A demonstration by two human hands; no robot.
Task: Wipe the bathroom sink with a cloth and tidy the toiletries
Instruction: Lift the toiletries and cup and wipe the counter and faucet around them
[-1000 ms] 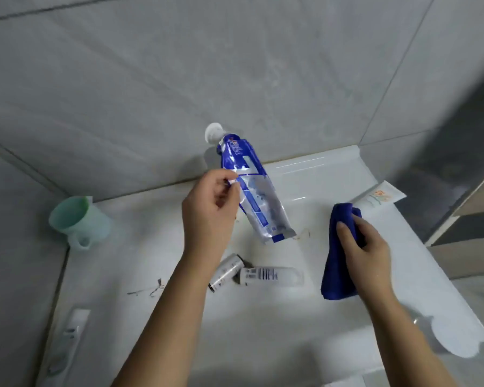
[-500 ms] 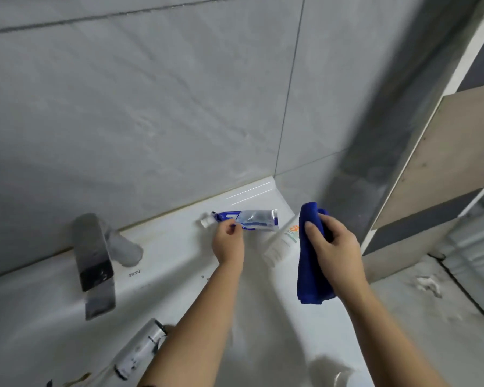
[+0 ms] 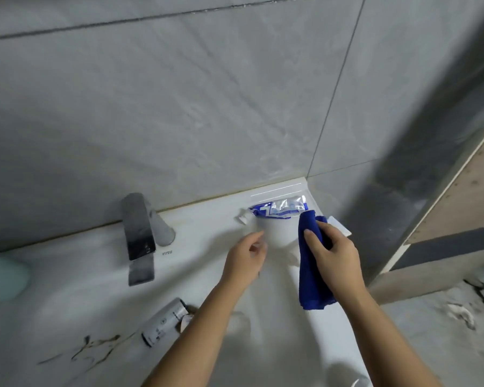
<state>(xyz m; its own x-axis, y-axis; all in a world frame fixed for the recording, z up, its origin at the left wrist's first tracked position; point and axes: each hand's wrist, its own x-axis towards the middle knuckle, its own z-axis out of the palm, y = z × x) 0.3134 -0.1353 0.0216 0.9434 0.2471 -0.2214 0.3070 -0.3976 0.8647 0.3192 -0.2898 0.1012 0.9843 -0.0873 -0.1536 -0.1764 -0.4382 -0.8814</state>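
A blue and silver toothpaste tube [image 3: 278, 210] lies flat at the back right corner of the white sink top [image 3: 213, 227], its white cap pointing left. My left hand [image 3: 245, 258] hovers just in front of the tube, holding nothing, fingers loosely curled. My right hand [image 3: 333, 255] grips a blue cloth [image 3: 310, 277], which hangs down over the right end of the sink top. A white tube [image 3: 340, 225] peeks out behind the cloth, mostly hidden.
A chrome faucet [image 3: 139, 236] stands at the back left of centre. A silver bottle [image 3: 165, 321] lies near my left forearm. Dark stains [image 3: 95, 346] mark the sink top at lower left. A pale green cup [image 3: 0, 275] sits blurred at the left edge.
My left hand has let go of the toothpaste tube, which now lies by the wall, and has drawn back towards me. The cloth has moved in front of the white tube.
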